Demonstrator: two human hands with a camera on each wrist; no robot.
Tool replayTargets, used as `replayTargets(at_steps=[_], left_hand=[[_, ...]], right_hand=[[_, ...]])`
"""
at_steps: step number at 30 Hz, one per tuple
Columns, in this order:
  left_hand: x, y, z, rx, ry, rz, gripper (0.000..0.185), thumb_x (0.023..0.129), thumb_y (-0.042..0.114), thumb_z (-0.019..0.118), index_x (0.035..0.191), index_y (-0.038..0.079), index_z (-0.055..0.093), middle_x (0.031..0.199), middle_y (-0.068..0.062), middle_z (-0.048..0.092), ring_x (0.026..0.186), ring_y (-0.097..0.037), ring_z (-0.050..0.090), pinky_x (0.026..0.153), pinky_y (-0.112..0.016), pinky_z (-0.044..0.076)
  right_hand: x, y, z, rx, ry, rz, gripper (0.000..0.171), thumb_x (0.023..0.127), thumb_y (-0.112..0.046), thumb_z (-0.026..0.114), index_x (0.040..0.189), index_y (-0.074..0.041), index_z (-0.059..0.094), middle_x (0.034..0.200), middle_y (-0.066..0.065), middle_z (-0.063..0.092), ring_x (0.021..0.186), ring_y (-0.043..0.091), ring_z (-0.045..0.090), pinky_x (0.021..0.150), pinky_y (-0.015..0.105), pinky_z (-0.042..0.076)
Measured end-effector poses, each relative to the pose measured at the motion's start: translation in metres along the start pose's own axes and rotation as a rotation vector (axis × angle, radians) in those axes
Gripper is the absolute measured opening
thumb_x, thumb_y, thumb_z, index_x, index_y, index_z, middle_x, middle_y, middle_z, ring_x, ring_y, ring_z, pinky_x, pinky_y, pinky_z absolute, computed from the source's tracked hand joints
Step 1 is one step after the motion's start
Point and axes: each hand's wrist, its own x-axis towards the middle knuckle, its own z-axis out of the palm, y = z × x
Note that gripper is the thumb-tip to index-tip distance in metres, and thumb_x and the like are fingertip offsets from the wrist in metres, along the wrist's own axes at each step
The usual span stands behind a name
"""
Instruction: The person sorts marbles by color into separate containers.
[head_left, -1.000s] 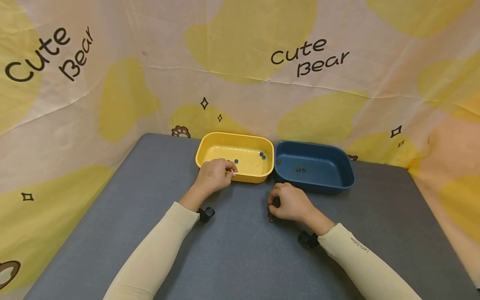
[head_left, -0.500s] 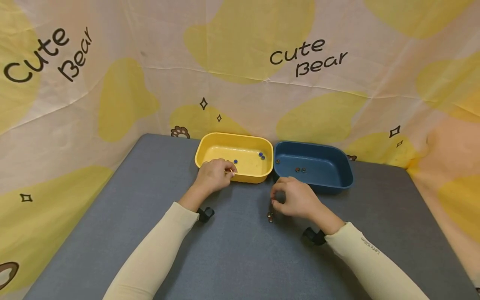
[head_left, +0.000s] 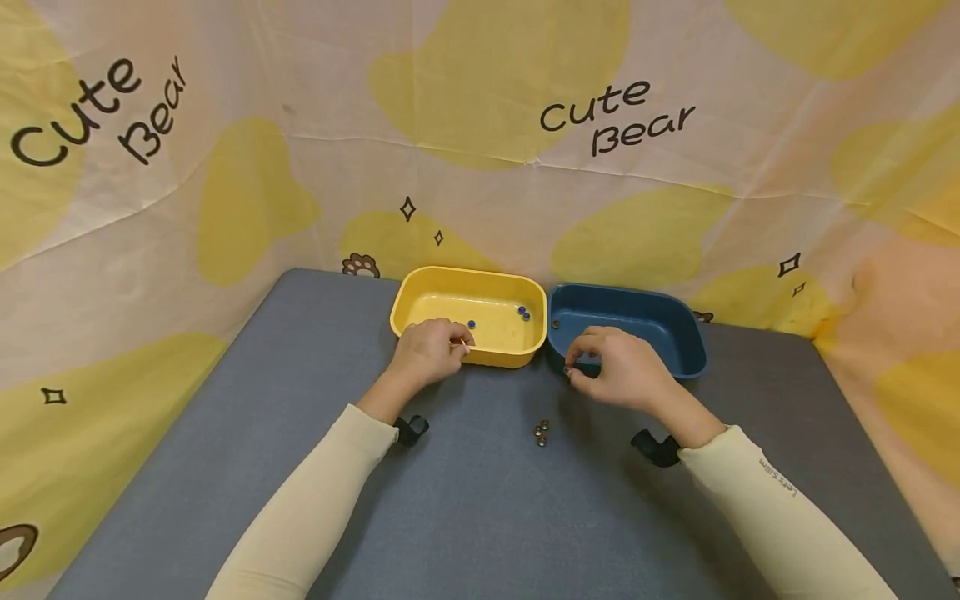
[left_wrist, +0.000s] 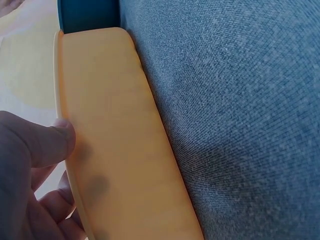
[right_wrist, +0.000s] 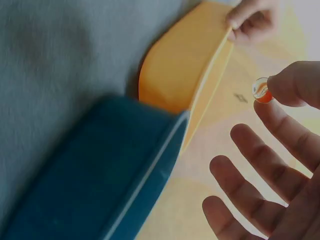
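Right hand [head_left: 622, 371] lifted off grey table [head_left: 225, 433].

A grey fabric-covered tabletop [head_left: 225, 433] fills the foreground. Behind and beside it hangs a creased cream cloth backdrop [head_left: 480, 192] with yellow blotches, small black stars and "Cute Bear" lettering.

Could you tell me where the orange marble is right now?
The right hand pinches the orange marble at its fingertips, over the blue tub's near-left rim.
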Motion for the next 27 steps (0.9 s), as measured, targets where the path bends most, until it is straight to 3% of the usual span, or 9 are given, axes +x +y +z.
replayTargets(at_steps=[13,27], left_hand=[[0.0,0.001,0.0,-0.001,0.0,0.005,0.006,0.08,0.03,0.058,0.081,0.032,0.064,0.079,0.011,0.058,0.068,-0.007,0.052,0.061,-0.029,0.039],[0.0,-0.001,0.0,0.007,0.003,0.015,0.006,0.08,0.031,0.058,0.081,0.032,0.064,0.079,0.011,0.058,0.067,-0.008,0.053,0.06,-0.029,0.039]], right_hand=[[0.005,0.032,-0.019,-0.039,0.01,0.023,0.007,0.075,-0.032,0.061,0.082,-0.03,0.061,0.081,-0.012,0.058,0.075,0.007,0.05,0.063,0.028,0.043],[0.008,0.077,-0.014,-0.103,-0.046,0.125,0.009,0.072,-0.03,0.064,0.081,-0.027,0.063,0.084,-0.008,0.058,0.078,0.012,0.053,0.065,0.034,0.045]])
